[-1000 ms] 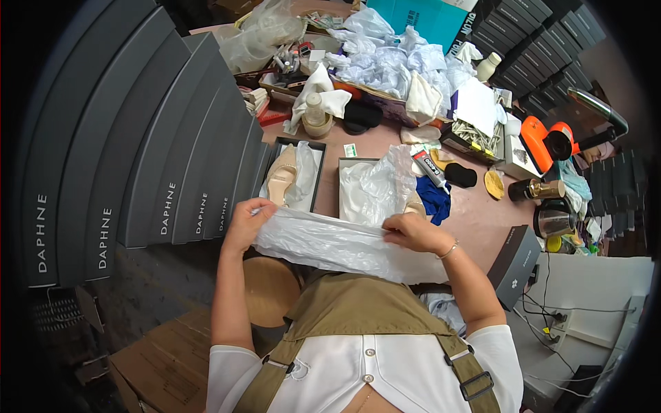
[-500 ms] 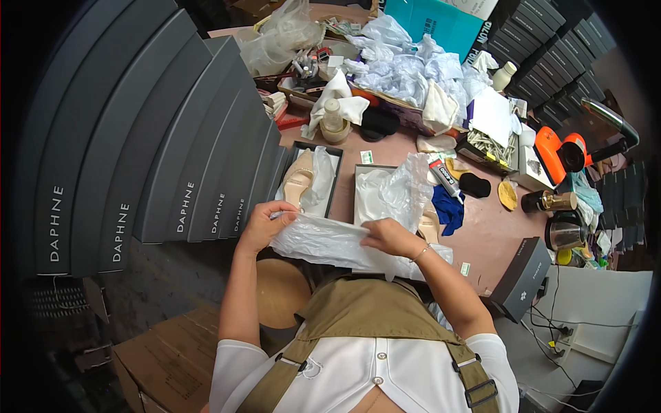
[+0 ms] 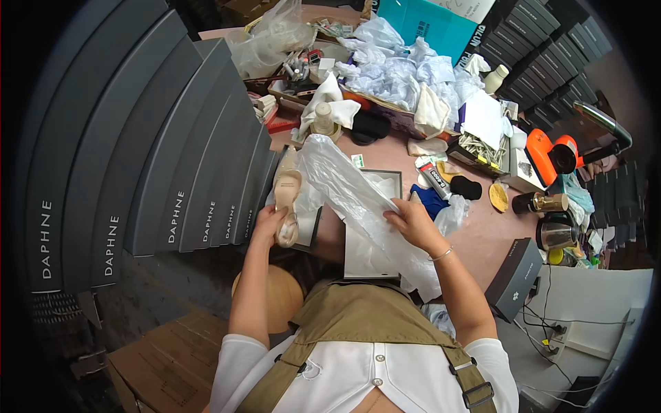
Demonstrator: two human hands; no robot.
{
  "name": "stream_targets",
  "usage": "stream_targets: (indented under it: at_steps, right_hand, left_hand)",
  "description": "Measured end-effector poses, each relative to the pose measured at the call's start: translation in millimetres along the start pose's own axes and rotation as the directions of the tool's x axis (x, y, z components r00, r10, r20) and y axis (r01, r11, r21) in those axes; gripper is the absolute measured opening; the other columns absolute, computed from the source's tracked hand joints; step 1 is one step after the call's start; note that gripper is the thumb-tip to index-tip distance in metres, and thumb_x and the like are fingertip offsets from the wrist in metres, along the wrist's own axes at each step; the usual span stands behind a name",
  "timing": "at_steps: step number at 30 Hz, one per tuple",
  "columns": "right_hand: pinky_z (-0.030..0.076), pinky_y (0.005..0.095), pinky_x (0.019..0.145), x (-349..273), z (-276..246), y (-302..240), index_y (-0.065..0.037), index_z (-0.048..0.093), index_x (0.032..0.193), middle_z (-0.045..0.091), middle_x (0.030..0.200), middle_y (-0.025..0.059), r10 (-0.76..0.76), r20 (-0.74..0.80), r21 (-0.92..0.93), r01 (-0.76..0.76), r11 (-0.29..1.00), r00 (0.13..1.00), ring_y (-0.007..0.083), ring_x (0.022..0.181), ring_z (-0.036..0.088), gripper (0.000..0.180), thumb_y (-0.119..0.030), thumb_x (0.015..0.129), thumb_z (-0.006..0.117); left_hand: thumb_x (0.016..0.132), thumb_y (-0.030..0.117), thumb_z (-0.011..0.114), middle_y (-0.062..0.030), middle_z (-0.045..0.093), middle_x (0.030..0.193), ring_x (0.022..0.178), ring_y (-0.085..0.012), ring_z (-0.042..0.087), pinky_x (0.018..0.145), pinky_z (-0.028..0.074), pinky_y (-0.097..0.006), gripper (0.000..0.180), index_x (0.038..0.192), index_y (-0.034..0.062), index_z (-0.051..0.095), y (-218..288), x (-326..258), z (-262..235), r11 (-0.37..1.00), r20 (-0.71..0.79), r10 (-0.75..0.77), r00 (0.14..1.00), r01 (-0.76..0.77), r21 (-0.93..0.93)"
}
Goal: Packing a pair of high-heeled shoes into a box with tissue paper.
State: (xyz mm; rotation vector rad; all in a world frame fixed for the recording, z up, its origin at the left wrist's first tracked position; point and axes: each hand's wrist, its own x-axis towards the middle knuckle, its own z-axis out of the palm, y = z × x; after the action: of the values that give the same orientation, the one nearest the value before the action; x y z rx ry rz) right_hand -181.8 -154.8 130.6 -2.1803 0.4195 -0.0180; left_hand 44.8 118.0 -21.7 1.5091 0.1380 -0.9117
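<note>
My left hand [image 3: 268, 221] grips the heel end of a beige high-heeled shoe [image 3: 286, 201] that lies over the left part of an open grey shoe box [image 3: 395, 180]. My right hand [image 3: 412, 220] holds a long clear plastic bag [image 3: 344, 186], which stretches from the shoe's toe across the box and down toward my lap. White paper shows inside the box under the bag.
Tall stacks of dark grey shoe boxes [image 3: 138, 172] curve along my left. Behind the box the pink table [image 3: 475, 234] holds crumpled tissue paper [image 3: 406, 69], a glue tube [image 3: 434, 177], a blue cloth, an orange tool [image 3: 551, 155], a kettle [image 3: 554, 234]. A dark box [image 3: 515, 275] stands right.
Both hands held the plastic bag stretched flat in front of me. Now my left hand has let go and taken hold of the shoe, and the bag lies diagonally over the box.
</note>
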Motion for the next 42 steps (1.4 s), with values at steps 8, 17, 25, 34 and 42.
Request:
stream_targets:
  at_steps: [8,17,25,34,42]
  right_hand:
    - [0.048,0.0472,0.065,19.9,26.6,-16.1,-0.001,0.06,0.09,0.061,0.074,0.0242,-0.191,0.033,-0.317,0.192,0.929,0.981,0.0405,0.071,0.06,0.016,-0.015,0.083,0.059]
    - [0.046,0.0379,0.064,-31.8,17.7,-26.6,0.0,0.06,0.087,0.061,0.076,0.0209,-0.155,0.254,0.207,0.102,0.973,0.955,0.0347,0.071,0.06,0.025,-0.022,0.077,0.066]
    - [0.046,0.0379,0.065,-107.5,-9.1,-10.8,0.003,0.06,0.095,0.062,0.078,0.0221,0.079,-0.02,0.164,-0.074,0.984,0.997,0.0363,0.071,0.06,0.019,-0.013,0.084,0.056]
    - [0.048,0.0365,0.077,-118.4,4.2,6.3,0.003,0.062,0.102,0.064,0.093,0.0231,0.104,-0.091,0.229,-0.081,0.97,0.99,0.0356,0.087,0.063,0.021,-0.006,0.084,0.053]
    - [0.049,0.0345,0.071,-119.3,16.9,12.8,0.003,0.062,0.096,0.064,0.087,0.0212,0.173,-0.179,0.333,-0.105,0.937,0.969,0.0318,0.078,0.064,0.017,-0.005,0.084,0.054]
  left_hand:
    - [0.082,0.022,0.069,-0.0138,0.056,0.115,0.095,-0.0203,0.063,0.08,0.054,-0.031,0.07,0.135,-0.0026,0.031,55.9,-159.4,22.5,0.938,0.755,-0.12,0.645,0.323,-0.127]
    - [0.086,0.034,0.065,-0.0103,0.046,0.133,0.124,-0.0255,0.044,0.107,0.034,-0.041,0.068,0.138,0.0075,0.031,-0.4,-127.8,114.1,0.814,0.769,-0.059,0.636,0.477,-0.331]
    - [0.084,0.009,0.065,-0.0161,0.05,0.129,0.117,-0.0233,0.052,0.101,0.042,-0.036,0.059,0.135,-0.0012,0.037,3.8,-137.9,134.9,0.842,0.762,-0.283,0.583,0.531,-0.094]
    - [0.093,0.019,0.057,-0.0153,0.056,0.123,0.11,-0.0182,0.057,0.094,0.046,-0.03,0.044,0.128,-0.0058,0.047,53.7,-144.3,148.2,0.729,0.637,-0.678,0.366,0.447,0.519]
    - [0.082,-0.001,0.06,-0.0162,0.056,0.12,0.109,-0.0231,0.057,0.095,0.046,-0.033,0.047,0.127,-0.004,0.047,3.4,-147.0,144.1,0.94,0.716,-0.166,0.678,0.329,-0.093]
